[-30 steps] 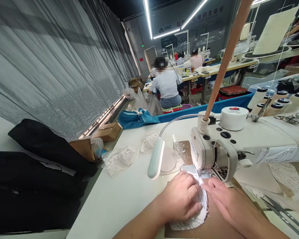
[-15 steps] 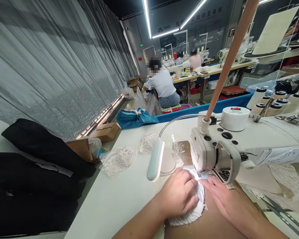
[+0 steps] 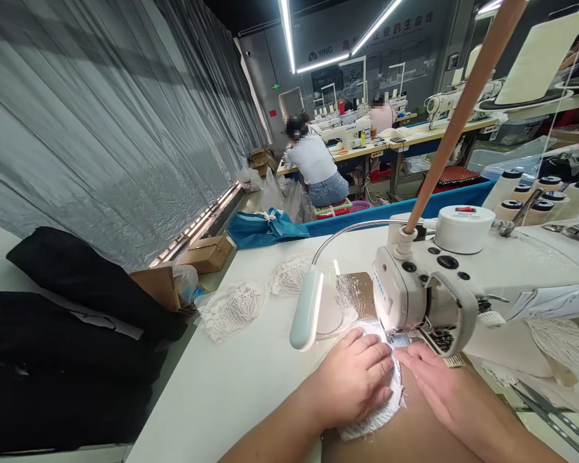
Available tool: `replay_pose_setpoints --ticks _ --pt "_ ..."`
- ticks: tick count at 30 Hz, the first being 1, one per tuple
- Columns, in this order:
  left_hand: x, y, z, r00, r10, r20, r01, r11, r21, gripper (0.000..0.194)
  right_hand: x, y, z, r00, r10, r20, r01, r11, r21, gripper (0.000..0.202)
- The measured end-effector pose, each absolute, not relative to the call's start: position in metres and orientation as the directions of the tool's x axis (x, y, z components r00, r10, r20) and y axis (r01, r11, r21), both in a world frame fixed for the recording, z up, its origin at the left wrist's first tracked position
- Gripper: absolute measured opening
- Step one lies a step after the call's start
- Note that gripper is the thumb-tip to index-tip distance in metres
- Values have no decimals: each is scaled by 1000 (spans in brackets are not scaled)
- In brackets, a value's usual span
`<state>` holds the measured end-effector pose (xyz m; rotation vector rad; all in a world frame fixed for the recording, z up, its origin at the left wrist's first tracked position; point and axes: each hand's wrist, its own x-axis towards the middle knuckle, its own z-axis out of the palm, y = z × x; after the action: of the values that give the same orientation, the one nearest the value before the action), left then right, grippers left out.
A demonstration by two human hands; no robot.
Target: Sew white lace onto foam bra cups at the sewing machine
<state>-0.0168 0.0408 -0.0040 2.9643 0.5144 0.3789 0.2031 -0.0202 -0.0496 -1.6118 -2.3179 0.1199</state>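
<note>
A white lace cup piece [image 3: 372,419] lies under the head of the white sewing machine [image 3: 399,289], its far edge by the needle area. My left hand [image 3: 354,379] rests flat on top of it, fingers stretched toward the machine and lightly bent. On the other side, my right hand [image 3: 439,379] lies on the brown machine bed with extended fingers, its fingertips touching the piece's right edge near the presser foot. The needle itself is hidden by the machine head. A pale green lamp [image 3: 306,315] on a bendable neck lights the spot.
More lace cups [image 3: 234,308] lie on the white table [image 3: 217,399] to the left. Scissors [image 3: 554,415] and lace scraps [image 3: 560,347] are at the right, thread cones [image 3: 509,190] behind. A blue cloth [image 3: 265,228] hangs at the table's back edge; a co-worker [image 3: 316,161] sits beyond.
The lace piece has turned and shifted slightly under the machine, my left hand moving along with it. My right hand stays at its edge. The view has shifted a little.
</note>
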Motion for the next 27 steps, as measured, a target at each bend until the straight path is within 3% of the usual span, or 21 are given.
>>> replay_pose_setpoints --ticks 5,11,16,27 --pt "-19 45 -9 914 332 235 295 -939 178 34 199 -19 -47 -323 916 239 887 381 -261 42" --pt "-18 49 -6 907 366 211 331 -926 180 37 200 -19 -77 -248 911 331 936 313 -161 49" --pt "-15 48 -7 894 397 209 368 -915 166 32 202 -16 -87 -305 888 345 939 341 -47 52" --pt "-17 54 -11 877 425 223 396 -903 166 34 202 -20 -68 -256 903 344 908 347 -234 44"
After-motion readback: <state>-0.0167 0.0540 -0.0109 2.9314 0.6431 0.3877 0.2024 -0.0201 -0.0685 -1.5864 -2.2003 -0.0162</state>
